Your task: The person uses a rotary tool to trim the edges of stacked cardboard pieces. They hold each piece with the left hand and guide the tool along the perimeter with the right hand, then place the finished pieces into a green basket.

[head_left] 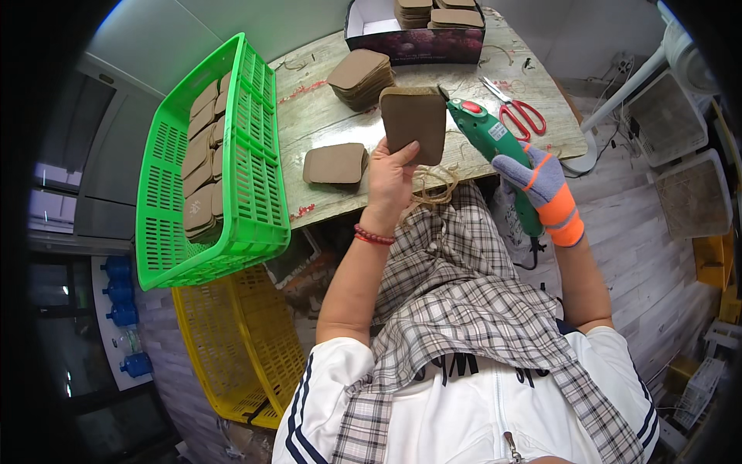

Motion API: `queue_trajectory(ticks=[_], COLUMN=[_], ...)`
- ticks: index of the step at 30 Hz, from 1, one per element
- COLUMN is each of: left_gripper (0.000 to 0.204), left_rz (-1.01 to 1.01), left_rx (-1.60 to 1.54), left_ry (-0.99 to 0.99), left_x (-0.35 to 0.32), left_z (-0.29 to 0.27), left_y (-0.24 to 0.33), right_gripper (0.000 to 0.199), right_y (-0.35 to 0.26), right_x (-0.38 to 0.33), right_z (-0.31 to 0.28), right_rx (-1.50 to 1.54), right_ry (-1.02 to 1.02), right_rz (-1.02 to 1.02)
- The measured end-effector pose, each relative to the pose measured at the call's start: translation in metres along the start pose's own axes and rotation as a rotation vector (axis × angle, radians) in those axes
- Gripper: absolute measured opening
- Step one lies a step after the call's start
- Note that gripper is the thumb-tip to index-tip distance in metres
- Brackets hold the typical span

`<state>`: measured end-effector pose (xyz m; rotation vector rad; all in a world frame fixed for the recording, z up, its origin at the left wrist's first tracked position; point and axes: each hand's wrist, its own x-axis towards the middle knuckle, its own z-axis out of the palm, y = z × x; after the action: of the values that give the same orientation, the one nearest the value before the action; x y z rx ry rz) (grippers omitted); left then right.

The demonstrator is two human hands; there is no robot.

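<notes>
Between thumb and fingers, my left hand point(393, 176) grips a flat brown rounded rectangular pad point(416, 122) by its lower edge, holding it up over the table's near edge. My right hand point(533, 182), in a grey and orange glove, is wrapped round a green handheld electric cutter point(488, 133) with a red button. The cutter's dark tip is close to the pad's upper right corner; whether they touch I cannot tell. A low stack of like pads point(335, 165) lies left of my left hand, and a taller stack point(362, 79) sits behind it.
A green plastic basket point(261, 147) with several pad stacks stands on the left, above a yellow crate point(232, 340). Red-handled scissors point(516, 108) lie right of the cutter. A dark box point(417, 48) holding pads is at the table's back. Brown trimmings point(435, 188) hang at the near edge.
</notes>
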<state>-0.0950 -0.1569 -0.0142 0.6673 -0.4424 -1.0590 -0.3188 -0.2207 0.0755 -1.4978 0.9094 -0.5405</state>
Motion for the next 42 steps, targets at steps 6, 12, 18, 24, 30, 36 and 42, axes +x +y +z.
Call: queue_trajectory(ticks=[6,12,18,24,30,36,42], left_gripper=[0.037,0.042,0.041,0.031,0.017,0.016,0.016], left_rz=[-0.108,-0.298,-0.357,-0.219,-0.021,-0.051,-0.213], left_rx=[0.326,0.454,0.571,1.013,0.775,0.724,0.745], left_ry=[-0.134,-0.196,-0.206,-0.225,-0.066,-0.101,-0.207], left_x=[0.005,0.004,-0.006,0.000,0.001,0.001,0.001], left_z=[-0.020,-0.034,-0.031,-0.036,-0.041,-0.045,-0.042], left_y=[0.047,0.058,0.061,0.086,0.098,0.093,0.086], right_gripper=[0.031,0.032,0.031,0.031,0.037,0.039,0.040], right_y=[-0.005,-0.004,0.002,0.000,0.013,0.018,0.017], right_x=[-0.009,-0.010,0.000,0.004,0.007,0.010,0.017], right_z=[-0.020,-0.014,-0.004,-0.004,0.001,0.009,0.021], right_rx=[-0.179,-0.251,-0.152,-0.190,-0.108,-0.138,-0.115], right_ry=[-0.099,-0.138,-0.174,-0.238,-0.243,-0.287,-0.287], right_rz=[0.032,0.020,0.016,0.057,0.043,0.079,0.073])
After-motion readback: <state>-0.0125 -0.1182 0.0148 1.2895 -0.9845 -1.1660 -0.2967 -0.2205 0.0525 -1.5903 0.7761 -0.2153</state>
